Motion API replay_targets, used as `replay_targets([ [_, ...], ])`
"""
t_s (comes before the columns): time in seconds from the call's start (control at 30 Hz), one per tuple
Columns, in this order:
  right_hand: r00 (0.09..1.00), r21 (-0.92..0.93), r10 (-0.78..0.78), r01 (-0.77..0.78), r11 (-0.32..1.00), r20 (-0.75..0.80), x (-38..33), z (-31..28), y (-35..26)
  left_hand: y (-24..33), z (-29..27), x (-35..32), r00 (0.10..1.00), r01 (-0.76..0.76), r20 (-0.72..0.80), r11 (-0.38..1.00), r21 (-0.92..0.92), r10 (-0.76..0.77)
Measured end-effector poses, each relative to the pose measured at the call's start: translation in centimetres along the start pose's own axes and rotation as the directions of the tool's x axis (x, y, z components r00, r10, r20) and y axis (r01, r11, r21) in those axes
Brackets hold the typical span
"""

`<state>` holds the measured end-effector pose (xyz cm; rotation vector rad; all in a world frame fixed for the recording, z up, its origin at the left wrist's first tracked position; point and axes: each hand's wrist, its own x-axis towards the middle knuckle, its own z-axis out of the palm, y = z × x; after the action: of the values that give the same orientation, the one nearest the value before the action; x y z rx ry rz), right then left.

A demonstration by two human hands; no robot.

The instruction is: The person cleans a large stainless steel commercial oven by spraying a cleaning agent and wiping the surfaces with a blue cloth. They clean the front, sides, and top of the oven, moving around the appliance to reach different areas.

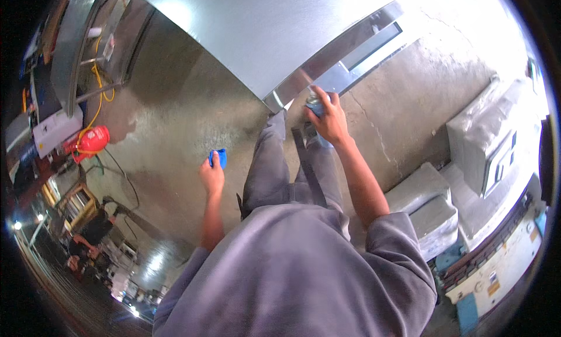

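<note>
In my left hand (213, 172), closed and held out to the left of my legs, is a small blue cloth (220, 158) pinched under the thumb. My right hand (332, 122) is wrapped round a spray can (315, 106) with a pale top and bluish body, and its forefinger lies at the can's top. That can is close to the near corner of a large stainless steel cabinet (245, 39). A polished metal edge strip (327, 62) runs along the cabinet's right side, above a recessed dark panel.
Wrapped grey packages (485, 132) and a brick-edged machine part (497, 272) lie to the right. At the left are a red tank (93, 139), a yellow hose (98, 85) and metal frames (82, 50). Another person (87, 243) is at the lower left. The concrete floor (169, 109) is cracked.
</note>
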<state>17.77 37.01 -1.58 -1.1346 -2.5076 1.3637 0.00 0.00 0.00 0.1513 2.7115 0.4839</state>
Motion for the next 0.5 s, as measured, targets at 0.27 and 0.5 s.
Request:
replay_targets([
  [0.27,0.996,-0.25,0.021,0.002,0.968,0.089,2.3,4.5,1.5,-1.1,5.7,-12.9,0.971,0.239,0.063,0.96,-0.149,-0.232],
  [0.5,0.989,-0.291,0.081,-0.114,0.95,-0.125,3.6,0.9,3.7,1.4,8.6,-11.1,0.999,-0.013,-0.047,0.962,-0.271,0.0],
])
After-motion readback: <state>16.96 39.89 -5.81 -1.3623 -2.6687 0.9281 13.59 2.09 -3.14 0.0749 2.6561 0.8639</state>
